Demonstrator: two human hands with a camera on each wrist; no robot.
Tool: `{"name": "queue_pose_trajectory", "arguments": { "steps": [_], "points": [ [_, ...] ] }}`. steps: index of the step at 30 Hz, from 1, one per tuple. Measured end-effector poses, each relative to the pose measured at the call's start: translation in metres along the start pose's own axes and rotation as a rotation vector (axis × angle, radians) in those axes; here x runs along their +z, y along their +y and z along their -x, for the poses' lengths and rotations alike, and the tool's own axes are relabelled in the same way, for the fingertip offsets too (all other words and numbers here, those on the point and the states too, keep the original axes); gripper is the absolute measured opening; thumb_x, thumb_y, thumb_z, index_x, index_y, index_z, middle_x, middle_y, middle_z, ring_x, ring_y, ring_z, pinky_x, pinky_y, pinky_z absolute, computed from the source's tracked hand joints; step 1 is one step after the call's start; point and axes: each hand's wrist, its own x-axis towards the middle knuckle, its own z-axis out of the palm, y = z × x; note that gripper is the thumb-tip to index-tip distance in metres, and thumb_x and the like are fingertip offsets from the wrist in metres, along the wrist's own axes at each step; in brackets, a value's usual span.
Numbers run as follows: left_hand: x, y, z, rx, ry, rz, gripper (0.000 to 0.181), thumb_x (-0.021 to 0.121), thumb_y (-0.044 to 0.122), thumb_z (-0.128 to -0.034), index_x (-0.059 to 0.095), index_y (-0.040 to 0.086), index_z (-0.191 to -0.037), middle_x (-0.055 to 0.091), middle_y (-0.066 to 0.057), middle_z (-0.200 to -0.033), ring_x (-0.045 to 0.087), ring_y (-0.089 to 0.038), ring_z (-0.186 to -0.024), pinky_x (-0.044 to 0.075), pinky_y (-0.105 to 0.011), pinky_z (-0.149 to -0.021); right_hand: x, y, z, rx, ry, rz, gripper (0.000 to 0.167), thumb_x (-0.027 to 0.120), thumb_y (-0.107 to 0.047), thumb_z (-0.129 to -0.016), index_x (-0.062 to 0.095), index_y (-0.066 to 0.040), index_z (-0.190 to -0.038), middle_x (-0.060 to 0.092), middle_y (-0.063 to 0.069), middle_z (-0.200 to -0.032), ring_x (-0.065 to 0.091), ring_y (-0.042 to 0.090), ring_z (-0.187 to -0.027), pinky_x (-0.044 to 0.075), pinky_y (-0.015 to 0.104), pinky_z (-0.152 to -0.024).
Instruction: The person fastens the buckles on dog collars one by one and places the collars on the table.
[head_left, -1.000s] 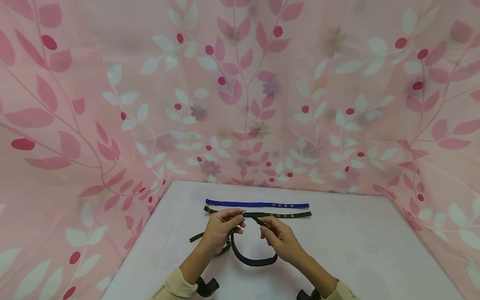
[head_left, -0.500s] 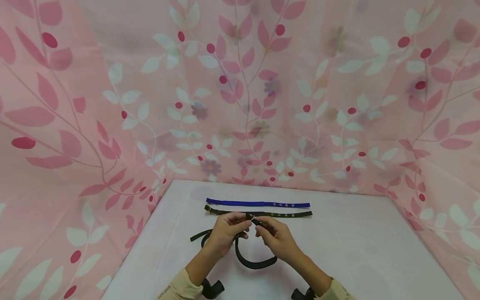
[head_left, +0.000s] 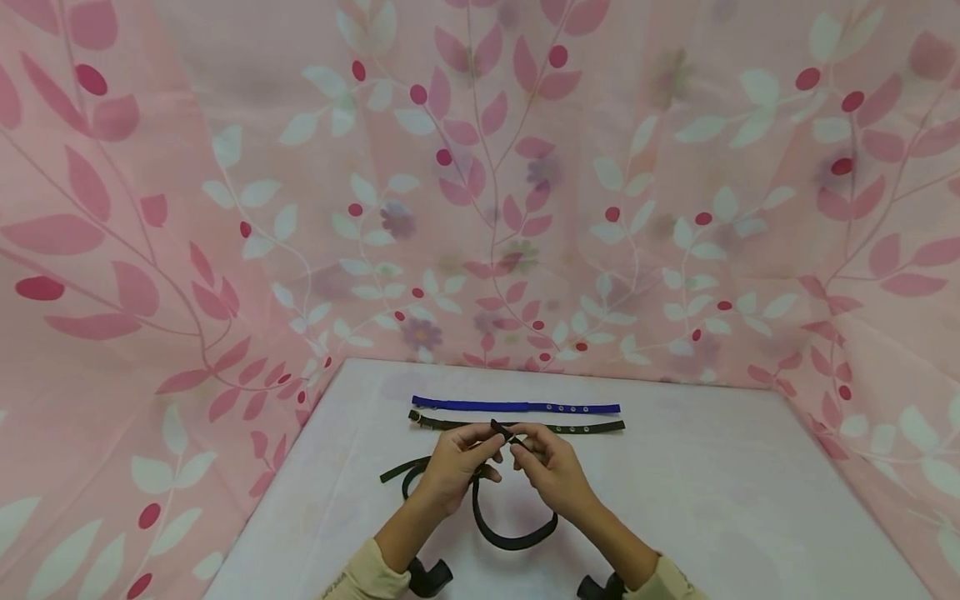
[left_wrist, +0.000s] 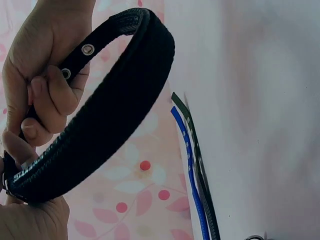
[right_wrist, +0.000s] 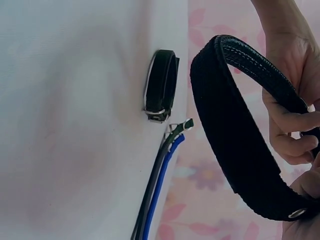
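A black collar (head_left: 513, 543) hangs in a loop below both hands, above the table. My left hand (head_left: 452, 468) pinches its buckle end; the buckle (left_wrist: 6, 183) shows at the edge of the left wrist view. My right hand (head_left: 557, 473) pinches the end with metal eyelets (left_wrist: 88, 49). Between the fingertips a dark strap tip sticks up; how far it runs through the buckle is hidden by fingers. Behind my left hand a second black collar (right_wrist: 160, 82) stands coiled and buckled on the table, partly covered in the head view.
Farther back on the white table (head_left: 712, 467), a blue collar (head_left: 517, 407) and a dark green collar (head_left: 592, 430) lie flat, side by side. Pink leaf-patterned cloth (head_left: 487, 208) walls the back and sides. Black wrist devices (head_left: 431, 578) sit below the sleeves.
My hands have drawn together, my left hand shifting right and the two ends of the collar meeting. The strap tip now sticks up between my fingers. The flat collars stay where they were.
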Motion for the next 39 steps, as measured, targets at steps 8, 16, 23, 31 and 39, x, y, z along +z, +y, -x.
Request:
{"name": "queue_pose_trajectory", "arguments": {
  "steps": [8,16,23,31,39],
  "points": [
    [0.002,-0.001,0.000,0.009,-0.002,0.008,0.030,0.077,0.011,-0.0857,0.067,-0.002,-0.111,0.062,-0.003,-0.089,0.063,-0.014,-0.077,0.057,-0.026,-0.059,0.006,-0.005,0.001,0.060,0.011,-0.056,0.027,0.060,-0.016,-0.099,0.056,-0.010,-0.125,0.064,0.018,-0.082,0.046,0.004,-0.055,0.040,0.019,-0.047],
    [0.003,-0.004,0.002,0.020,-0.047,0.042,0.035,0.070,0.017,-0.0928,0.063,-0.005,-0.120,0.065,-0.003,-0.094,0.062,-0.013,-0.080,0.058,-0.026,-0.060,0.009,-0.003,0.000,0.053,0.055,-0.051,0.020,0.064,-0.016,-0.097,0.062,-0.008,-0.115,0.065,0.013,-0.095,0.057,0.005,-0.068,0.046,0.015,-0.055],
    [0.005,-0.004,0.001,0.092,-0.004,-0.020,0.040,0.069,0.017,-0.0934,0.061,-0.012,-0.120,0.068,-0.001,-0.097,0.063,-0.013,-0.085,0.058,-0.026,-0.065,0.010,-0.006,-0.001,0.027,0.051,-0.045,0.019,0.066,-0.017,-0.095,0.066,-0.003,-0.108,0.069,0.015,-0.100,0.060,0.011,-0.074,0.047,0.019,-0.057],
    [0.002,0.001,0.005,0.121,0.069,-0.139,0.040,0.069,0.023,-0.0940,0.064,-0.009,-0.118,0.070,-0.002,-0.103,0.062,-0.013,-0.098,0.050,-0.030,-0.091,0.010,-0.003,-0.001,0.038,0.015,-0.076,0.018,0.068,-0.011,-0.094,0.068,0.002,-0.106,0.066,0.021,-0.079,0.052,0.004,-0.052,0.046,0.019,-0.046],
    [-0.004,0.011,0.005,0.150,0.139,-0.179,0.038,0.069,0.027,-0.0934,0.068,-0.002,-0.118,0.069,-0.005,-0.112,0.060,-0.017,-0.104,0.049,-0.035,-0.093,0.007,0.000,0.001,0.061,-0.022,-0.098,0.016,0.068,-0.013,-0.094,0.067,0.002,-0.100,0.067,0.020,-0.078,0.059,0.009,-0.054,0.054,0.027,-0.051]
  ]
}}
